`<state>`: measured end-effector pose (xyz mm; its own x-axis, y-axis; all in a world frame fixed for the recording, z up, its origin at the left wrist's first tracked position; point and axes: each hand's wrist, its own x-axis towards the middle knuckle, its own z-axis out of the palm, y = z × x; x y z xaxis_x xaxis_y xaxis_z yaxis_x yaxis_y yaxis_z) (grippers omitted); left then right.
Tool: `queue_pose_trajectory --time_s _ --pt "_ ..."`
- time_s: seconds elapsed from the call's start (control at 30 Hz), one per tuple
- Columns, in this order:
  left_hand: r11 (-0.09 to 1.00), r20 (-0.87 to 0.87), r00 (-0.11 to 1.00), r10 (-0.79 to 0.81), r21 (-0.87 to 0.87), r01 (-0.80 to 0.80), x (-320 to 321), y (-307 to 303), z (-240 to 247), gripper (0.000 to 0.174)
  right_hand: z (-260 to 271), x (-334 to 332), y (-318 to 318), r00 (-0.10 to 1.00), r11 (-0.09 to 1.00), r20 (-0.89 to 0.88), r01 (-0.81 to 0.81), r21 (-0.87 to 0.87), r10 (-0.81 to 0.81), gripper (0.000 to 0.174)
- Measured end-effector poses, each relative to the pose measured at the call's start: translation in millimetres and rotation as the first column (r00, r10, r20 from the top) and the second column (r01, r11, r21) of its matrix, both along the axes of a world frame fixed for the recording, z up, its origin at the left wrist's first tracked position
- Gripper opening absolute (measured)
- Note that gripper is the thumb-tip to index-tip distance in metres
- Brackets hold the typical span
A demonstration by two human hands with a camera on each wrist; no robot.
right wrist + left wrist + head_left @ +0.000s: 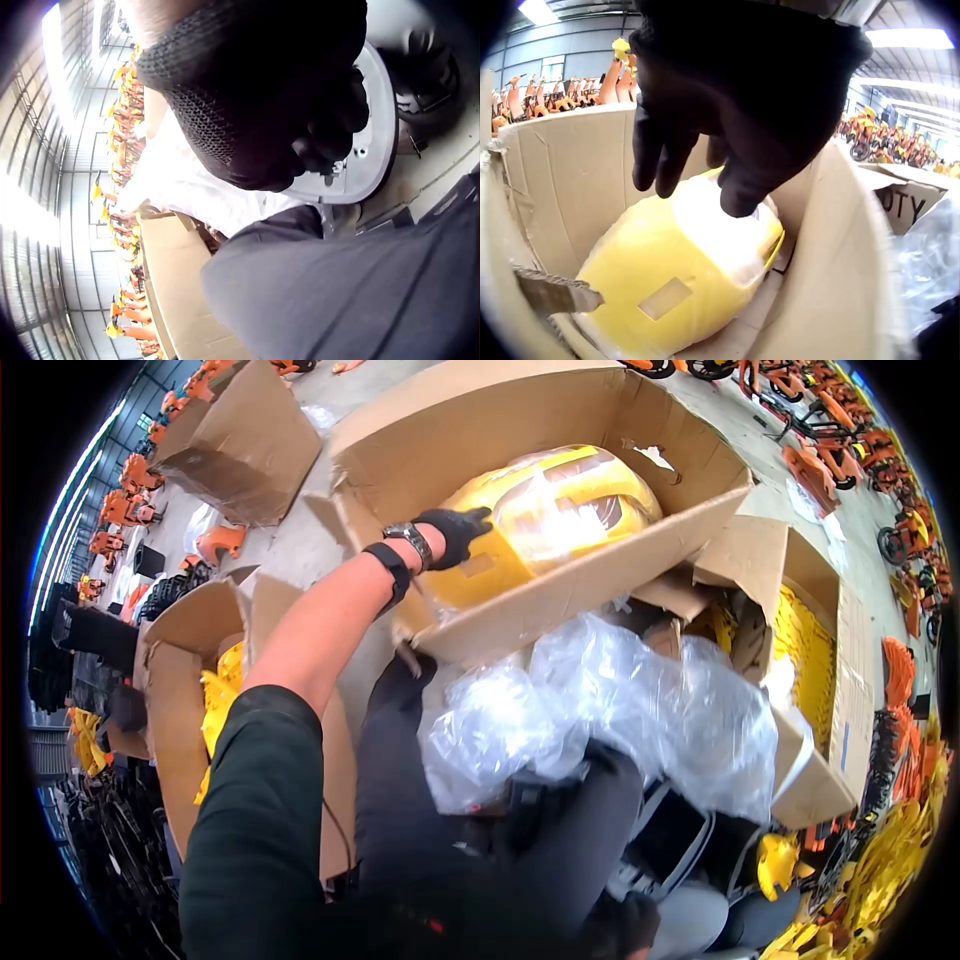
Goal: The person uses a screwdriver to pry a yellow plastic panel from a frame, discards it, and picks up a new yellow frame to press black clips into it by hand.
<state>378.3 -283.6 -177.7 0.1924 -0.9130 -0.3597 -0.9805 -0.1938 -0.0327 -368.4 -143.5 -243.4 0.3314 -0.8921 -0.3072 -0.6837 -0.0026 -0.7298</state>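
Note:
In the head view, a large yellow plastic shell (495, 565) wrapped in clear film lies inside a big open cardboard box (400, 440). My left hand (455, 538), in a black glove, reaches over the box's near left side to the shell. The left wrist view shows that hand (735, 112) with loosely bent fingers pointing down, tips right over the film on the yellow shell (660, 270). Low by my leg is my gloved right hand (625, 925). Its fingers (330, 146) are curled in front of a grey rounded panel (382, 142); I cannot tell whether they hold anything.
Crumpled clear plastic film (600, 700) lies between my legs and the box. Open cartons with yellow parts stand at left (175, 690) and right (850, 660). Another carton (240, 445) is behind at left. Yellow parts (900, 860) are heaped at lower right.

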Motion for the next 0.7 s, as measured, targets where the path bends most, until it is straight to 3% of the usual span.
queue_pose_trajectory --time_s 0.03,0.07,0.17,0.23,0.27,0.3,0.37,0.43,0.57,0.6,0.7 --pt "0.996 -0.024 0.998 -0.056 0.074 0.058 7 -21 -17 0.07 -13 1 -10 0.997 0.997 0.036 -0.076 0.019 0.075 0.022" --pt "0.991 -0.05 0.995 -0.081 0.1 0.086 15 -39 -40 0.074 57 69 -23 0.974 0.883 -0.059 0.223 0.414 -0.218 0.019" --pt "0.974 -0.075 0.991 -0.11 0.189 0.122 32 -74 -114 0.083 24 68 -33 0.971 0.881 -0.106 0.24 0.408 -0.215 0.02" --pt "0.988 0.077 0.993 -0.086 0.133 0.075 30 -77 -150 0.069 25 84 -46 0.96 0.848 -0.12 0.278 0.45 -0.251 0.019" --pt "0.998 0.137 0.99 -0.037 0.05 0.031 25 -82 -162 0.041 24 86 -48 0.937 0.779 -0.125 0.342 0.526 -0.327 0.018" --pt "0.998 0.128 0.991 -0.042 0.058 0.035 25 -77 -174 0.041 25 87 -48 0.906 0.702 -0.129 0.396 0.592 -0.403 0.017" --pt "0.991 0.25 0.962 -0.113 -0.046 0.128 41 -61 -188 0.016 21 79 -46 0.902 0.726 -0.11 0.405 0.557 -0.418 0.015" --pt "0.968 0.27 0.932 -0.241 0.003 0.25 48 -41 -169 0.01 20 71 -39 0.875 0.698 -0.111 0.448 0.559 -0.472 0.014" --pt "0.988 0.301 0.945 -0.13 -0.044 0.15 55 -18 -98 0.023 52 77 -35 0.948 0.854 -0.047 0.305 0.422 -0.316 0.015" --pt "0.989 0.298 0.951 -0.078 -0.095 0.111 50 -17 -63 0.024 49 67 -29 0.967 0.905 -0.053 0.254 0.341 -0.251 0.017" --pt "0.965 0.314 0.949 0.039 -0.26 0.046 39 -11 59 0.027 64 60 -31 0.978 0.926 -0.04 0.207 0.317 -0.205 0.018"
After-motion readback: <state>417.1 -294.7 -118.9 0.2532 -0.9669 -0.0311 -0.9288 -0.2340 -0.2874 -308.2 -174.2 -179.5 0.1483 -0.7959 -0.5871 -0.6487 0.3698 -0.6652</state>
